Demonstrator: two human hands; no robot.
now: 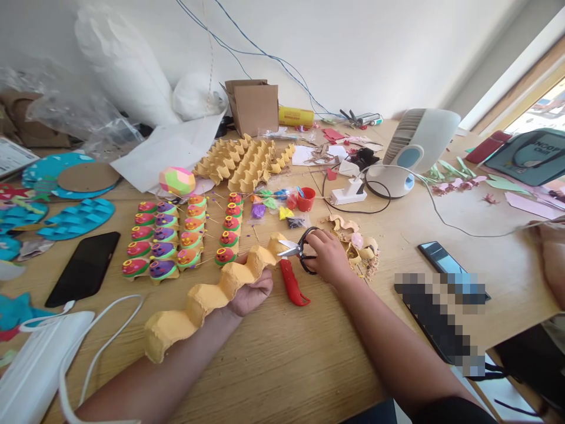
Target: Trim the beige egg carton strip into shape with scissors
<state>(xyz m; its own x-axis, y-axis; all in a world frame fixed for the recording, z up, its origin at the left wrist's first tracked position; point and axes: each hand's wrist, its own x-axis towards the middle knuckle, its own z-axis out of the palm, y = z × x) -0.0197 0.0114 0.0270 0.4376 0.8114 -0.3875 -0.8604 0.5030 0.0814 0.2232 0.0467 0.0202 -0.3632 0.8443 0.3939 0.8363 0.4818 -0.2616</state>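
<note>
A yellow egg-carton strip (212, 297) with several cups runs slantwise above the table, and my left hand (253, 291) grips it from beneath, fingers curled. My right hand (327, 254) is closed round the black handles of a pair of scissors (291, 248). The blades are parted and touch the strip's far right cup. Below the scissors, a red-handled tool (292, 285) lies on the table. Just right of my right hand are carton scraps (368, 253). Rows of painted carton cups with faces (163, 250) stand beyond the strip.
Yellow carton trays (251, 162), a cardboard box (253, 106) and a white fan (410, 153) stand toward the wall. Phones lie left (83, 268) and right (450, 268). A white cable crosses the right side. Another person's arm (554, 259) rests at the right edge.
</note>
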